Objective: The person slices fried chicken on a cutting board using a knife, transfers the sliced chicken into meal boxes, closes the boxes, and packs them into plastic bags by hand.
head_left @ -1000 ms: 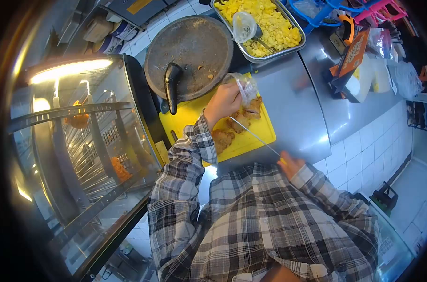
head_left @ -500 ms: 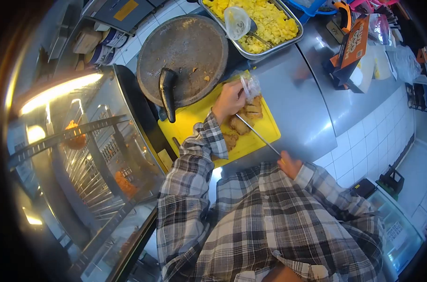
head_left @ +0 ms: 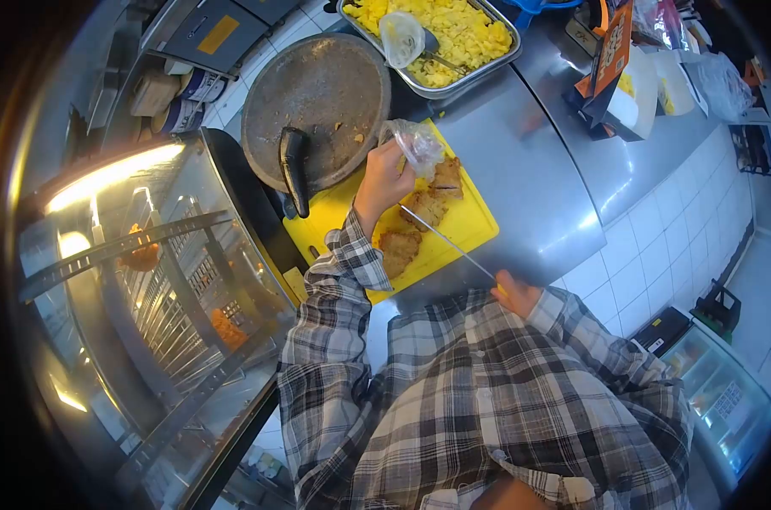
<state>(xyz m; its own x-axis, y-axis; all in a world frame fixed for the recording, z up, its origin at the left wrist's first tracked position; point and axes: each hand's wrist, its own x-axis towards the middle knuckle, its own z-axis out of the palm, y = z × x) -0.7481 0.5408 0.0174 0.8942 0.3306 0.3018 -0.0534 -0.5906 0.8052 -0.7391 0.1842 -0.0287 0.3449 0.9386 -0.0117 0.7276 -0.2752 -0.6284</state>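
On the yellow cutting board [head_left: 466, 223] lie browned fried cutlet pieces: one by the sleeve [head_left: 400, 252], a middle piece [head_left: 426, 210] and a cut piece [head_left: 446, 178] near the far edge. My left hand [head_left: 384, 183] is closed on a crumpled clear plastic bag [head_left: 417, 146], held above the board's far side. Closed around a handle at the board's near right corner, my right hand [head_left: 517, 294] holds a long thin knife [head_left: 453, 245]. Its blade slants over the board past the middle piece, and the tip ends close to my left wrist.
A wide stone mortar [head_left: 330, 93] with a dark pestle [head_left: 293, 170] stands beyond the board. Behind is a metal tray [head_left: 466, 85] of yellow chopped food, with a plastic cup [head_left: 402, 40]. A lit glass display case [head_left: 147, 280] borders the left. An orange box [head_left: 610, 64] sits at right.
My left hand has moved left with the plastic bag, away from the cutlet pieces, which show more fully now. My right hand keeps hold of the knife. The view has shifted slightly.
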